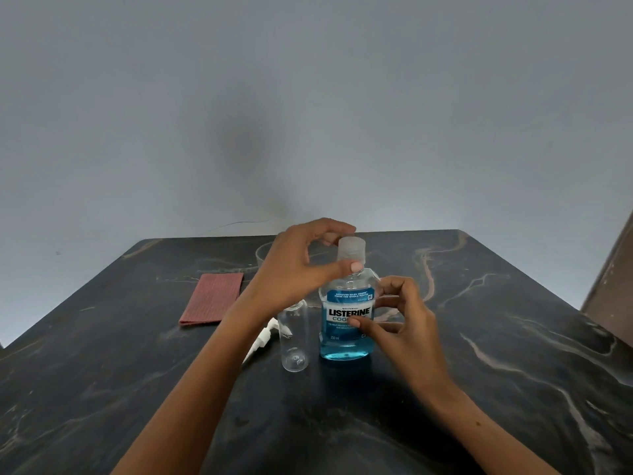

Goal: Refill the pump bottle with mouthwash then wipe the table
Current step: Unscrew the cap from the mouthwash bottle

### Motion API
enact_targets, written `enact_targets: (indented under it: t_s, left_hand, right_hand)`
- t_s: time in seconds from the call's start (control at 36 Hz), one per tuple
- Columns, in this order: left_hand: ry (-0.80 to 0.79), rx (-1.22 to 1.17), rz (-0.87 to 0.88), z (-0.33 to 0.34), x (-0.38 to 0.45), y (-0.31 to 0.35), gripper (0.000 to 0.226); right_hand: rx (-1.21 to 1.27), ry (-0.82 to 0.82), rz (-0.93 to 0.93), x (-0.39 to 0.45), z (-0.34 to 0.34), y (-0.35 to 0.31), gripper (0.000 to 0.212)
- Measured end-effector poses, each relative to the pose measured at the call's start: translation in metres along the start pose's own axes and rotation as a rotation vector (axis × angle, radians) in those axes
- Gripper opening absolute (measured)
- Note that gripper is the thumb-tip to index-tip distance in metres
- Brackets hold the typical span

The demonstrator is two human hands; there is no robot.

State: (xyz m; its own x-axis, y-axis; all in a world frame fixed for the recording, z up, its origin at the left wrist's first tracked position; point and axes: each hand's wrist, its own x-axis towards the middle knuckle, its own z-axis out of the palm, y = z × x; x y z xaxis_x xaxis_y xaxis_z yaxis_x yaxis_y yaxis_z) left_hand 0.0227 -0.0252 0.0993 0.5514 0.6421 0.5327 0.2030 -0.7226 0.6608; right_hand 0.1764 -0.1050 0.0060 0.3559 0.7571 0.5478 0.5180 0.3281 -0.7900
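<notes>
A mouthwash bottle (pixel 346 337) with blue liquid and a blue label stands upright at the table's middle. Its clear cap (pixel 352 248) is on. My left hand (pixel 298 269) reaches over from the left and pinches the cap, thumb in front and fingers behind. My right hand (pixel 400 323) holds the bottle's body from the right, thumb across the label. An empty clear pump bottle (pixel 294 337) stands upright just left of it, its neck partly hidden by my left wrist. The white pump head (pixel 262 339) lies on the table beside it.
A folded red cloth (pixel 212 298) lies flat at the left on the dark marble-patterned table (pixel 479 354). A clear cup (pixel 263 255) stands behind my left hand, mostly hidden. A grey wall runs behind the table's far edge.
</notes>
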Motion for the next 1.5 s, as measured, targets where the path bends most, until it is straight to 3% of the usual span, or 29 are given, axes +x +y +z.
enact_targets:
  t_s: [0.14, 0.42, 0.58, 1.14, 1.28, 1.42, 1.5]
  left_hand:
    - [-0.094, -0.091, -0.012, -0.001, -0.001, 0.001, 0.033]
    - [0.115, -0.021, -0.023, 0.006, 0.004, 0.001, 0.035]
    - [0.15, 0.069, -0.036, 0.013, 0.007, 0.005, 0.029]
    - [0.424, -0.029, -0.05, 0.015, 0.003, 0.029, 0.03]
    - [0.415, -0.116, -0.037, 0.027, -0.022, 0.037, 0.029]
    - [0.353, -0.214, -0.059, 0.046, -0.044, 0.043, 0.039]
    - [0.305, -0.225, -0.1, 0.054, -0.05, 0.043, 0.043]
  right_hand:
    - [-0.002, -0.004, -0.007, 0.0, -0.001, -0.001, 0.05]
    - [-0.008, -0.01, -0.014, 0.001, -0.002, -0.001, 0.05]
    - [-0.021, -0.012, -0.003, 0.0, -0.001, -0.001, 0.05]
    - [-0.067, 0.023, -0.025, 0.001, -0.003, -0.003, 0.053]
    - [-0.009, 0.154, -0.193, 0.009, -0.025, -0.017, 0.058]
    - [-0.039, 0.117, -0.435, 0.008, -0.042, -0.037, 0.062]
    - [-0.092, 0.109, -0.542, 0.001, -0.042, -0.039, 0.051]
